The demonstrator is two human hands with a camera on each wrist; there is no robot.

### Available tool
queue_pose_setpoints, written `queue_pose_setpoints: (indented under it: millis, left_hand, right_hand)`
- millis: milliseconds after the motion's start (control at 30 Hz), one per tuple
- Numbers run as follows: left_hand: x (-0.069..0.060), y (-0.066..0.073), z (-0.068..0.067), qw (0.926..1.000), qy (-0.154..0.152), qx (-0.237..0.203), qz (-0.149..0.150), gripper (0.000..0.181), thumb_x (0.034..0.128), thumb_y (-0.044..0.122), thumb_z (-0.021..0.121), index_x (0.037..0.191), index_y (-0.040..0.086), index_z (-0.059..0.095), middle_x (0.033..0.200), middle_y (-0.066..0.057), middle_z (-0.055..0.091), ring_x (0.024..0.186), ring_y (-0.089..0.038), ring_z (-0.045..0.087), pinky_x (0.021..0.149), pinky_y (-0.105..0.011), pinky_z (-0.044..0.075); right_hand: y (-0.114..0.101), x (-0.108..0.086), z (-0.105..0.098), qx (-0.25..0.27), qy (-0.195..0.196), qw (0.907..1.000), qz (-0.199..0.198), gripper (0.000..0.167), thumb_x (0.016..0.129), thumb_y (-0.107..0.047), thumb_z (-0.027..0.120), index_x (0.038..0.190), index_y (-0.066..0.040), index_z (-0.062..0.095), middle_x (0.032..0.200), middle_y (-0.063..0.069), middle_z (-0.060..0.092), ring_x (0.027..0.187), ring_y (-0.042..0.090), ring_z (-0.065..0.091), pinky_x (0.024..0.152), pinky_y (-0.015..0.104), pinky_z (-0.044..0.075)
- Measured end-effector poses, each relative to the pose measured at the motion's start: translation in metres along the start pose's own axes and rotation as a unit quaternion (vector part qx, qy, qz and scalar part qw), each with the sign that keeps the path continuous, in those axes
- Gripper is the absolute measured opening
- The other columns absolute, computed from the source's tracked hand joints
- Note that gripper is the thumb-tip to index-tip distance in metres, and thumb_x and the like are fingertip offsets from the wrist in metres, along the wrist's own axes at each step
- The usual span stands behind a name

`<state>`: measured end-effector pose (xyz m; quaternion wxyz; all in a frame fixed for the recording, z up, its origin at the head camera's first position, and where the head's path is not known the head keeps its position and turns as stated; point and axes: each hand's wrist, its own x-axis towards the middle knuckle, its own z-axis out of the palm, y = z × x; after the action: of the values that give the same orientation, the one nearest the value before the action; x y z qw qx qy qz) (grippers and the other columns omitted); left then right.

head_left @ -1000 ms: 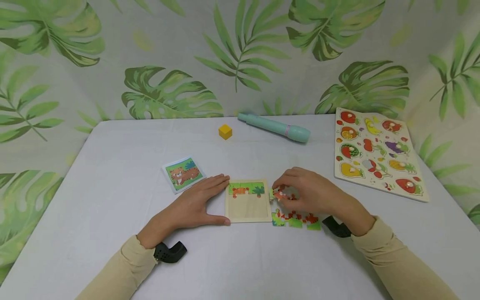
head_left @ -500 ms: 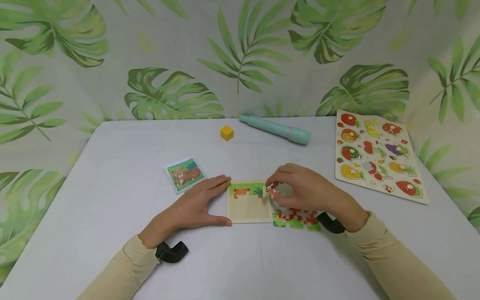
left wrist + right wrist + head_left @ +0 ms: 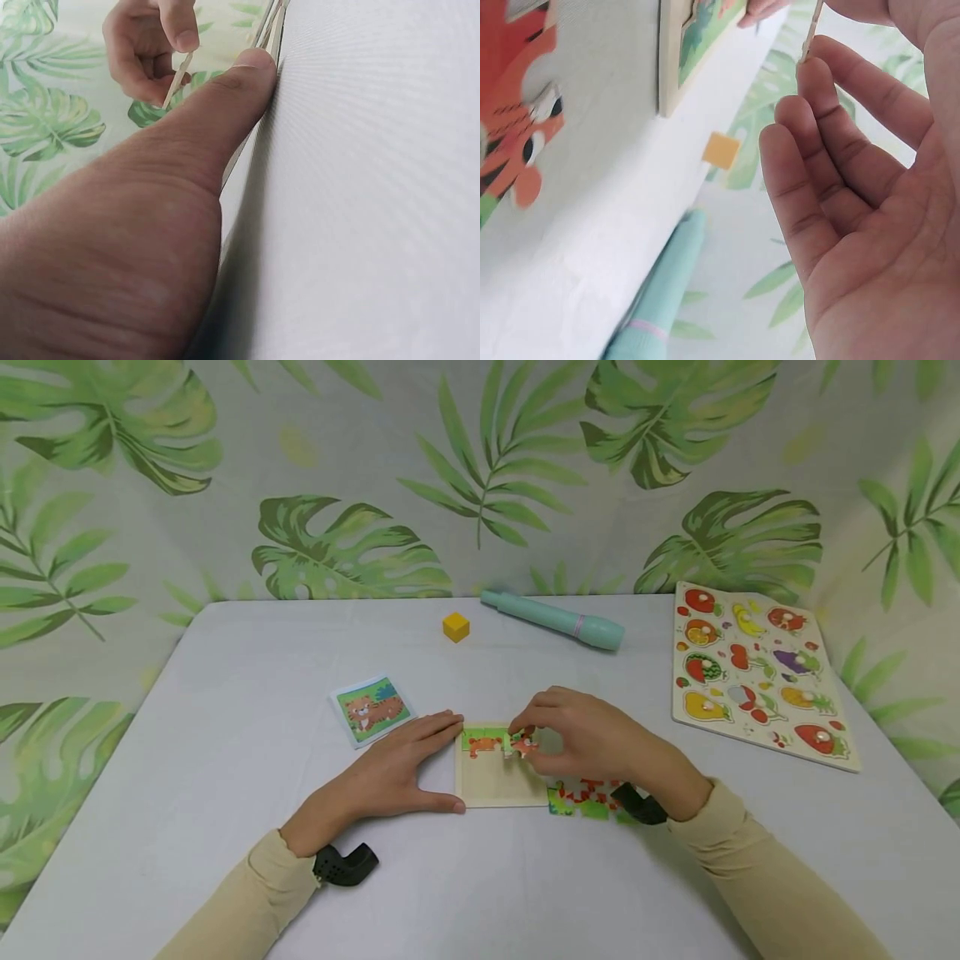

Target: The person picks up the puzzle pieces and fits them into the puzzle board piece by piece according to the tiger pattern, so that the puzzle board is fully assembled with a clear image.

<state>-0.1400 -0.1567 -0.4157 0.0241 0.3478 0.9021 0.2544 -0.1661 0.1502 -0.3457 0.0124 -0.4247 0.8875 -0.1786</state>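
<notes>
My right hand [image 3: 588, 739] pinches a thin jigsaw puzzle piece [image 3: 522, 746] above the upper right of the wooden puzzle tray [image 3: 498, 789]. In the left wrist view the piece [image 3: 178, 79] is edge-on between thumb and fingers. A row of fitted pieces [image 3: 483, 740] lines the tray's top, green with orange; its right end is hidden behind the held piece and hand. With thumb and fingers spread, my left hand [image 3: 393, 768] rests along the tray's left side. Loose red, orange and green pieces [image 3: 588, 797] lie right of the tray, partly beneath my right wrist.
A tiger picture card [image 3: 372, 710] lies beyond my left hand. Further back are a yellow cube [image 3: 456, 627] and a teal tube-like object [image 3: 555, 618]. A fruit peg puzzle board [image 3: 757, 681] lies at the right, near a leaf-print cloth backdrop [image 3: 345, 547].
My right hand has lifted a piece from among the loose ones and carried it left over the tray. The left hand stays at the tray's left side.
</notes>
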Motion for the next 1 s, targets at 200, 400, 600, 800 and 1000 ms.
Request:
queue_pose_setpoints:
  millis: [200, 400, 600, 800, 1000]
  left_hand:
    - [0.0, 0.001, 0.0, 1.0, -0.001, -0.001, 0.0, 0.106, 0.0785, 0.068, 0.079, 0.158, 0.009, 0.042, 0.165, -0.003, 0.038, 0.154, -0.025, 0.033, 0.122, -0.05, 0.034]
    - [0.0, 0.0, 0.0, 1.0, -0.006, -0.002, -0.006, 0.106, 0.0789, 0.068, 0.079, 0.159, 0.009, 0.041, 0.165, -0.002, 0.037, 0.154, -0.024, 0.032, 0.123, -0.048, 0.033]
    - [0.001, 0.0, -0.001, 1.0, -0.006, -0.003, -0.006, 0.106, 0.0789, 0.067, 0.079, 0.159, 0.009, 0.041, 0.165, -0.001, 0.038, 0.154, -0.023, 0.033, 0.123, -0.047, 0.033]
    - [0.0, 0.0, 0.0, 1.0, -0.008, 0.0, -0.005, 0.106, 0.079, 0.069, 0.078, 0.159, 0.009, 0.041, 0.165, -0.001, 0.037, 0.153, -0.023, 0.033, 0.123, -0.047, 0.033]
    - [0.001, 0.0, 0.0, 0.9999, -0.01, 0.0, -0.009, 0.107, 0.0791, 0.07, 0.077, 0.159, 0.01, 0.04, 0.165, 0.0, 0.037, 0.154, -0.021, 0.032, 0.124, -0.046, 0.031]
  right_hand:
    - [-0.003, 0.007, 0.005, 0.011, -0.015, 0.9998, -0.009, 0.029, 0.089, -0.025, 0.076, 0.117, -0.02, 0.076, 0.111, -0.008, 0.069, 0.105, 0.011, 0.063, 0.09, 0.033, 0.056]
    - [-0.007, 0.013, 0.009, 0.008, -0.022, 0.9996, -0.018, 0.026, 0.09, -0.025, 0.076, 0.116, -0.022, 0.077, 0.109, -0.009, 0.069, 0.104, 0.01, 0.062, 0.09, 0.032, 0.056]
    - [-0.009, 0.019, 0.014, 0.011, -0.033, 0.9993, -0.017, 0.025, 0.09, -0.025, 0.076, 0.115, -0.022, 0.077, 0.109, -0.009, 0.069, 0.104, 0.011, 0.062, 0.092, 0.031, 0.056]
    - [-0.012, 0.024, 0.018, 0.02, -0.045, 0.9986, -0.019, 0.025, 0.092, -0.025, 0.075, 0.116, -0.022, 0.077, 0.11, -0.009, 0.068, 0.104, 0.01, 0.062, 0.091, 0.031, 0.055]
    - [-0.014, 0.028, 0.024, 0.021, -0.044, 0.9984, -0.028, 0.025, 0.092, -0.023, 0.073, 0.116, -0.021, 0.078, 0.108, -0.008, 0.07, 0.101, 0.011, 0.062, 0.086, 0.029, 0.054]
